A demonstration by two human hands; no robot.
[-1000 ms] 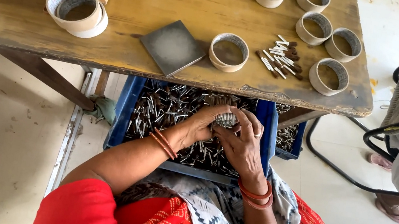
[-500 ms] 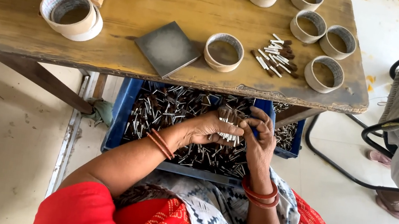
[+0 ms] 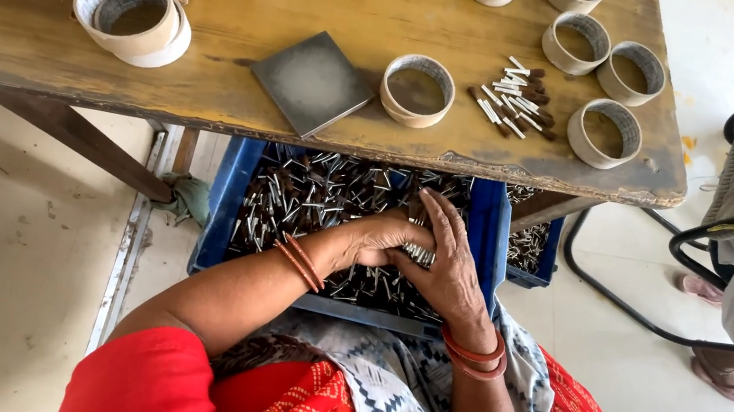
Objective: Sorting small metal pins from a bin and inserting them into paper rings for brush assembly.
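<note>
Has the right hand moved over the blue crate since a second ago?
Yes. The right hand has dropped from its raised grip on the bundle and now lies flat over the left hand, lower in the blue crate.
</note>
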